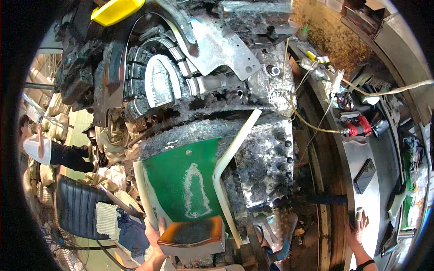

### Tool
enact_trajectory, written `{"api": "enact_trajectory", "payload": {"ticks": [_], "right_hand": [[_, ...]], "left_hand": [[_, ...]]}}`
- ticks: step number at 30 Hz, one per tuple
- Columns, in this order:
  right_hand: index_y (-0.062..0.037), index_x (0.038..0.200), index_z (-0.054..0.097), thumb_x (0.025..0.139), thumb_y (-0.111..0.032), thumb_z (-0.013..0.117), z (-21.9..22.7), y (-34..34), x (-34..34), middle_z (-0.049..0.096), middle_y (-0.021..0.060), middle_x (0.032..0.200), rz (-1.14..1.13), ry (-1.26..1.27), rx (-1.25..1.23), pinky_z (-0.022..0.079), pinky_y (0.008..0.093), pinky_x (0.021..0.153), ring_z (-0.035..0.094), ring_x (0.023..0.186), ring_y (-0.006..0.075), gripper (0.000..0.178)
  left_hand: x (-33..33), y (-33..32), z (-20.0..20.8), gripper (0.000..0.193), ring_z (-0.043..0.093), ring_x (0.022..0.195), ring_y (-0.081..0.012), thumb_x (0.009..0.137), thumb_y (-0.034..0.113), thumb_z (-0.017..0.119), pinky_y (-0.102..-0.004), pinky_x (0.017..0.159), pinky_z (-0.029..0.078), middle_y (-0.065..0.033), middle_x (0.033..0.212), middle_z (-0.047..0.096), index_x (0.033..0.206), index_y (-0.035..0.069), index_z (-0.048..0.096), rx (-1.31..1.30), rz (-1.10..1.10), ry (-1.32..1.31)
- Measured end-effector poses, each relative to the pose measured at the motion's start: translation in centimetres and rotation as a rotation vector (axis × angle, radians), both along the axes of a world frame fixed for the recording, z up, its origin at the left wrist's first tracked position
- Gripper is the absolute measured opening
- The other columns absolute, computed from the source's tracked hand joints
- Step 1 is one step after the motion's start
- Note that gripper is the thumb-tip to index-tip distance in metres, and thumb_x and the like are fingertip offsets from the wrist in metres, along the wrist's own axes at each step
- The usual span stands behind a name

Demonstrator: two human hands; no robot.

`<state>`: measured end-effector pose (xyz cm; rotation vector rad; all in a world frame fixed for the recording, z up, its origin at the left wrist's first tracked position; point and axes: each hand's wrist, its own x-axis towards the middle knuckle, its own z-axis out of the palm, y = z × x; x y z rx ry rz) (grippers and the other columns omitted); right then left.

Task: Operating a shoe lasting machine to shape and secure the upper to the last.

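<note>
At the lower left, my left hand [156, 241] has its fingers around the lower end of a pale bar [143, 189], beside a dark block with worn orange edges [192, 235]. That bar runs along the left side of a green panel [174, 176] bearing a chalky, sole-shaped outline. A bent cream bar [224, 174] flanks its right side. On the right, my right hand [358, 232] rests at the edge of a metal bench [368, 194], fingers stretched out. Something pale covers or lies at one fingertip; I cannot make out which.
Beyond the panel stands a dusty machine with a white sole-shaped ring [151, 67] and metal plates [221, 49]. A phone-like dark slab [364, 176] and a red tool with a hose [359, 126] lie on the bench. A black chair [83, 205] and another person [49, 149] are at left.
</note>
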<state>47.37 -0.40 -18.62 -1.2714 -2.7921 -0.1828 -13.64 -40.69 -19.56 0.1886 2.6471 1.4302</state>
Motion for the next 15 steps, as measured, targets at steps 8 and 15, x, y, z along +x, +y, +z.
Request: {"api": "enact_trajectory", "payload": {"ticks": [8,15], "right_hand": [[-0.0005,0.148,0.032,0.083,-0.019,0.071,0.4,-0.3,-0.1,0.039,0.0251,0.150,-0.083,0.003,-0.076,0.021,0.0601,0.114,0.033,0.143,0.0425,0.078],[0.0002,0.148,0.036,0.086,-0.033,0.068,-0.6,0.2,1.6,0.038,0.0274,0.150,-0.152,-0.015,-0.112,0.025,0.0611,0.111,0.036,0.140,0.0430,0.077]], "left_hand": [[0.3,0.4,1.0,0.027,0.063,0.068,-0.0223,0.096,0.022,0.063,-0.0370,0.064,0.051,-0.0147,0.079,0.066,0.109,0.001,0.053,-0.019,0.007,0.046],[0.6,1.2,1.7,0.026,0.061,0.065,-0.0204,0.096,0.022,0.063,-0.0358,0.061,0.051,-0.0131,0.076,0.065,0.108,0.001,0.054,-0.046,-0.014,0.082]]}}
